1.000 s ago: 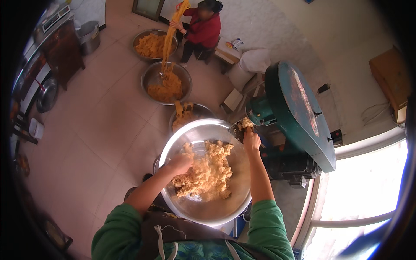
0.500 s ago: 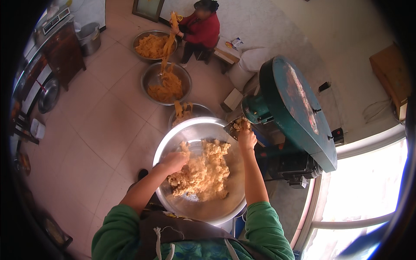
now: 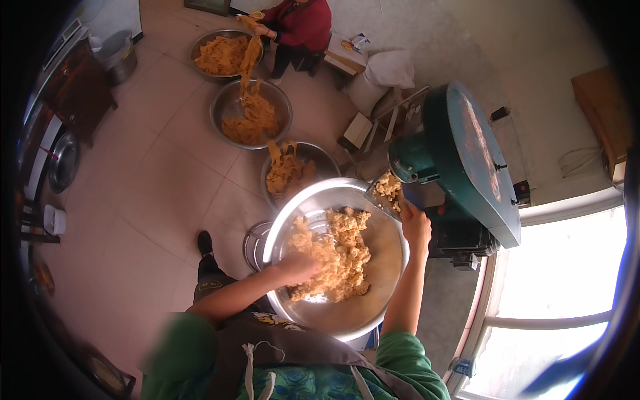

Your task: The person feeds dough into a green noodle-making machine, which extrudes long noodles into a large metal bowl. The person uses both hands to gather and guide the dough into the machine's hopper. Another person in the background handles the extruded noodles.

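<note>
A large steel basin (image 3: 279, 230) stands in front of me with a heap of crumbly yellow dough (image 3: 353, 263) in it. My left hand (image 3: 299, 268) is down at the left side of the heap, its fingers curled into the dough and partly hidden. On the right, my right hand (image 3: 417, 230) is at the near edge of the metal feed tray (image 3: 378, 197) of a green machine (image 3: 460, 160). Its fingers are bent in, and what they grip, if anything, is hidden. Lumps of dough (image 3: 389, 187) lie in the tray beside its fingertips.
Beyond my basin, three metal bowls (image 3: 290, 107) hold orange dough strips (image 3: 250, 120) that run from one to another. A seated co-worker (image 3: 300, 30) handles the strips at the farthest bowl. A white sack (image 3: 390, 69) stands behind the machine. A window (image 3: 553, 267) is at right.
My right hand has drawn back from over the tray's dough to its near edge. My left hand has moved further into the heap. The view has shifted, and my foot now shows.
</note>
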A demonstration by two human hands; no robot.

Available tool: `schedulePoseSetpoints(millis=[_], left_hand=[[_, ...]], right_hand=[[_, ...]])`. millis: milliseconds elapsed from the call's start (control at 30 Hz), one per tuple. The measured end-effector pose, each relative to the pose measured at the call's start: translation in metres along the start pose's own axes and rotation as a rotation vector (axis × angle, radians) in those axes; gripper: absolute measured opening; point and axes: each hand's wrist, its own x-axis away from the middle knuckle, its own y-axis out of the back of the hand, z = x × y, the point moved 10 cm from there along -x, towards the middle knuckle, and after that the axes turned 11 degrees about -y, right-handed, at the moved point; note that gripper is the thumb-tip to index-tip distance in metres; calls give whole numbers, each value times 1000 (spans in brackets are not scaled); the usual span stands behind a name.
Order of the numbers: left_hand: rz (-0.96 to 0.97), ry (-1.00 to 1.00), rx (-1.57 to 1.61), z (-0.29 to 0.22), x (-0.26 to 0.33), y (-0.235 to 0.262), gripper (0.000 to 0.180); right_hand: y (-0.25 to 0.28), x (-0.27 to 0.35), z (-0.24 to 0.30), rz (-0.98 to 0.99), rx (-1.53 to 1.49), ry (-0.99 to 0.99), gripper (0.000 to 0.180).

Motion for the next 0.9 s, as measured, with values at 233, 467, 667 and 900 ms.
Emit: schedulePoseSetpoints(millis=[233, 467, 667, 900], left_hand=[[-161, -435, -144, -45, 36, 59, 16], [-614, -545, 52, -22, 93, 142, 10], [-652, -165, 69, 49, 144, 186, 6], [-534, 375, -30, 187, 236, 116, 6]], right_hand=[[-75, -43, 9, -110, 81, -139, 27], [-15, 0, 45, -58, 242, -14, 30], [-51, -25, 40, -72, 114, -119, 21], [-48, -28, 51, -89, 331, 146, 24]])
